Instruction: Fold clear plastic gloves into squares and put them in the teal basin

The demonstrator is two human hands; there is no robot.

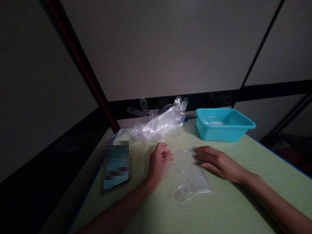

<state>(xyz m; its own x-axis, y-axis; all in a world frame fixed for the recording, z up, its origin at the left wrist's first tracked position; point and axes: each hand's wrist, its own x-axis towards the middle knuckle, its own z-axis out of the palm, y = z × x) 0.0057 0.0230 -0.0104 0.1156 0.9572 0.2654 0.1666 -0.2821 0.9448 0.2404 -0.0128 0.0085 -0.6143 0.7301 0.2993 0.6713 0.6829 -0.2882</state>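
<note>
A thin, clear plastic bag (186, 174) is laid flat and crumpled on the table. It is positioned between the left hand (159, 162) and right hand (218, 162). Its near end extends beyond both wrists. Its upper corners are touched by the fingertips of both.

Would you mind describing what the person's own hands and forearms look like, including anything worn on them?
Both are bare: the left hand and right hand wear no gloves, rings, watch or bracelet that shows, and both forearms are uncovered to the frame edge, with no sleeve in view. The light is dim, so fine marks cannot be made out.
</note>
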